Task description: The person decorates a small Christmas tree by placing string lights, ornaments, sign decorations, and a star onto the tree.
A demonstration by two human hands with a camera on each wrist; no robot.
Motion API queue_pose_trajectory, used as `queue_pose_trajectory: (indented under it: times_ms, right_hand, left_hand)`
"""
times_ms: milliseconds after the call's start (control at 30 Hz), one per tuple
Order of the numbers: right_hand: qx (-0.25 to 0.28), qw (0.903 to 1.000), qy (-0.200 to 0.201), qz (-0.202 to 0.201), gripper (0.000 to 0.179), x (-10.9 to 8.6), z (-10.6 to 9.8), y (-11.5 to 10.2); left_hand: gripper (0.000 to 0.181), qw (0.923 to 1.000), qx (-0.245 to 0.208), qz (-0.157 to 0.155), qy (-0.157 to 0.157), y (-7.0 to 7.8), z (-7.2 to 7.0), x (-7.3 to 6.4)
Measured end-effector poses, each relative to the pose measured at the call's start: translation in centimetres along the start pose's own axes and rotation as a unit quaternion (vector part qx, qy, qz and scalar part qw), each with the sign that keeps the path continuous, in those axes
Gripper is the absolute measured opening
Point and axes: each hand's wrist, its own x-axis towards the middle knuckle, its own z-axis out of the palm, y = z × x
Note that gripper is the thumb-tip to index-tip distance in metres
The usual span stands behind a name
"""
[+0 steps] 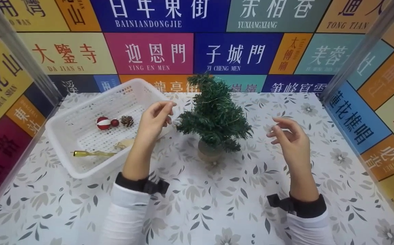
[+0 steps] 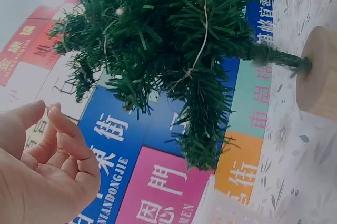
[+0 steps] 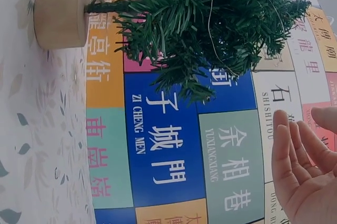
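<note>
A small green artificial Christmas tree [image 1: 214, 112] stands upright on a round wooden base [image 1: 209, 151], with a thin pale wire [image 2: 204, 34] running over its branches. Left of the tree, my left hand [image 1: 154, 119] is raised by the basket's right side. Its fingers are loosely curled; thumb and index tips almost meet in the left wrist view, and I make out nothing held between them. My right hand [image 1: 292, 136] hovers to the tree's right, fingers gently bent and thumb apart, holding nothing. Neither hand touches the tree.
A white perforated plastic basket [image 1: 59, 143] sits at the left. In it lie a red-and-white ball [image 1: 103, 123], a small red ball [image 1: 114, 123], a pine cone [image 1: 127, 121] and a gold ribbon-like strip [image 1: 95, 154]. Printed panels [image 1: 149, 52] wall the leaf-patterned table [image 1: 190, 211].
</note>
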Motion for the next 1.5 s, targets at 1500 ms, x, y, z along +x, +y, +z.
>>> queue_pose_trajectory:
  times_ms: [1500]
  right_hand:
    - [-0.356,0.9027,-0.240,0.029,0.074,0.0,-3.2,2.5]
  left_hand:
    - [0.049,0.8109,0.549,-0.106,-0.171,0.7,-7.8,2.2]
